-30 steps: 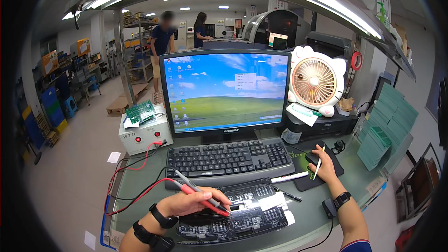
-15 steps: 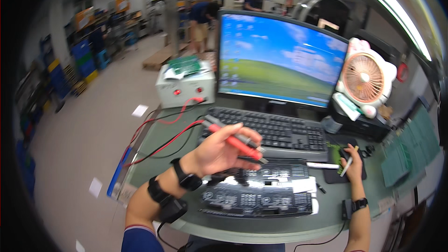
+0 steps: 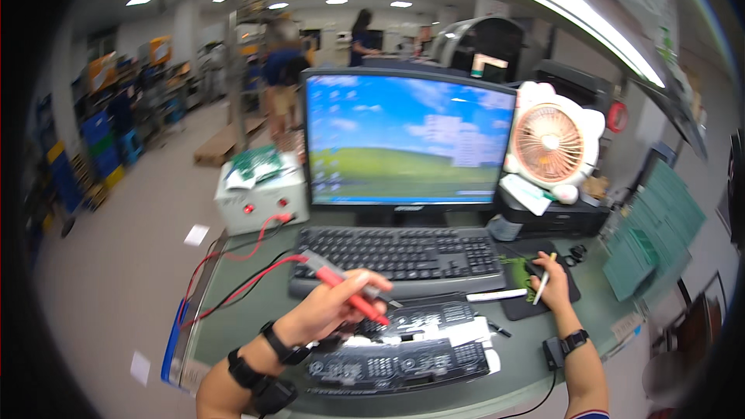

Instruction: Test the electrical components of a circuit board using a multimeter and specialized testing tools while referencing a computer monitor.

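My left hand (image 3: 335, 309) is closed round a red test probe (image 3: 353, 295) and a grey-black test probe (image 3: 374, 292), their tips pointing toward the black printed panel (image 3: 411, 349) on the bench. Whether the tips touch it I cannot tell. Red and black leads (image 3: 260, 273) trail left from the probes. On the dark mouse pad (image 3: 521, 306) my right hand (image 3: 554, 287) lies over a dark computer mouse (image 3: 534, 268), mostly hidden, with a slim white pen (image 3: 541, 285) gripped between its fingers. The monitor (image 3: 407, 140) shows a desktop with a pale menu at right.
A keyboard (image 3: 396, 256) sits behind the panel. A white box (image 3: 268, 206) with red lights and green circuit boards (image 3: 256, 163) on top stands left. At right are a pink-white fan (image 3: 549, 143), a black printer (image 3: 559, 217) and green boards (image 3: 660, 225). Two people stand far back.
The whole view has shifted, with the monitor now lower and further left. A pale menu has appeared on the screen. Both hands still hold the same things.
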